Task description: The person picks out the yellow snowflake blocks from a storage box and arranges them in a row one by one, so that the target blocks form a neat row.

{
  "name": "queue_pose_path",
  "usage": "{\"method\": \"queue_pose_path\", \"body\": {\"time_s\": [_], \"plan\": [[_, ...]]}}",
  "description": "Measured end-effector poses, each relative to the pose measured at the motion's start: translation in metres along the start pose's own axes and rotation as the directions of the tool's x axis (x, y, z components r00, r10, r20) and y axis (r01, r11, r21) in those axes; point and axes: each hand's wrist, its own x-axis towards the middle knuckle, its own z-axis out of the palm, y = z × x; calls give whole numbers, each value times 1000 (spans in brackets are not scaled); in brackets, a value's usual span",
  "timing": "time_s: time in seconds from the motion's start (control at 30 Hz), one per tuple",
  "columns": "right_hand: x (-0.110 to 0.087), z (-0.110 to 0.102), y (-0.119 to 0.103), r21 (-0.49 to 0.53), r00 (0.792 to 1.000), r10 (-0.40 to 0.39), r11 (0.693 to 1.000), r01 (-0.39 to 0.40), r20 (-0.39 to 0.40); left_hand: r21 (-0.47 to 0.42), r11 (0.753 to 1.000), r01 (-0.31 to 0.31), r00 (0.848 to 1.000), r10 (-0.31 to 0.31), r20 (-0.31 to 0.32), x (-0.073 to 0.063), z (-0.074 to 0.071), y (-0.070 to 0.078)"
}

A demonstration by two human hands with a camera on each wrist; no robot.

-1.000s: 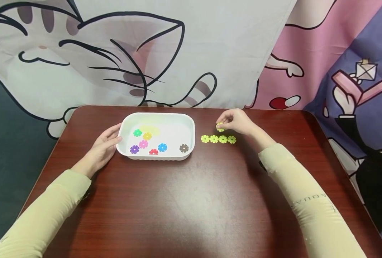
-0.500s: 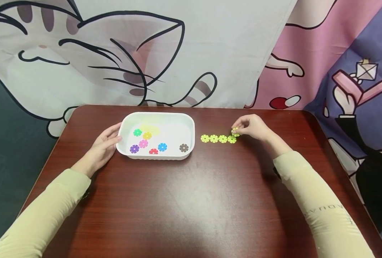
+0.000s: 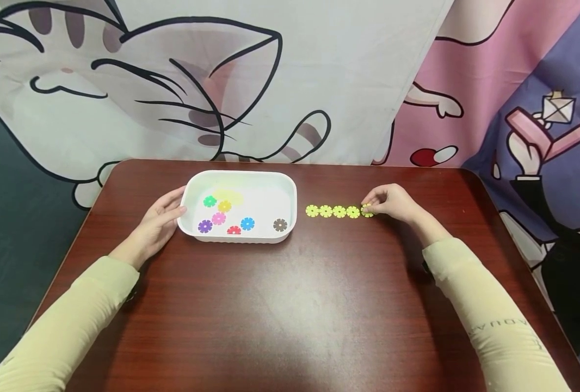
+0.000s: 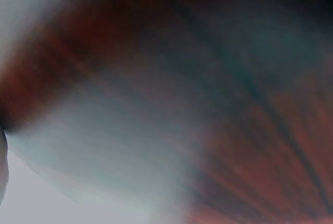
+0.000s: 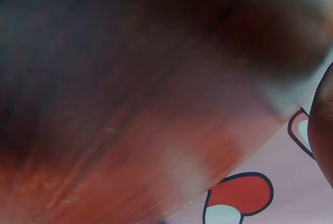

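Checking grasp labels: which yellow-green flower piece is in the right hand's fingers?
The rightmost flower piece in the row of five, farthest from the white tray. The right hand pinches it; the other four pieces lie on the table untouched.

We see four lime discs (image 3: 339,212) (notched like little flowers) lying flat in a straight row, and a fifth disc (image 3: 367,214) pinched by the right hand (image 3: 394,202) at its right end. Left of it, the left hand (image 3: 159,220) holds a white tray (image 3: 265,198) of scattered coloured discs (image 3: 218,218).
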Motion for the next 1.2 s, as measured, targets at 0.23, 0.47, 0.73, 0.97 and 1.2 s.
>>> {"method": "queue_pose_path", "body": {"time_s": [0.23, 0.47, 0.73, 0.97, 1.2], "plan": [[-2, 2, 6, -29, 1000, -12, 1000, 12, -19, 0, 1000, -3, 1000, 3, 5, 0, 1, 1], [-1, 2, 5, -84, 998, -48, 995, 45, -35, -17, 1000, -9, 1000, 9, 9, 0, 2, 2], [-1, 4, 6, -75, 997, -60, 996, 57, -43, 15, 1000, 21, 1000, -21, -12, -1, 1, 2], [-2, 6, 7, -76, 998, -38, 997, 34, -49, 13, 1000, 15, 1000, -15, -11, -1, 1, 2], [-1, 7, 8, -91, 998, -40, 995, 36, -47, 17, 1000, 17, 1000, -17, -11, -1, 2, 2]]}}
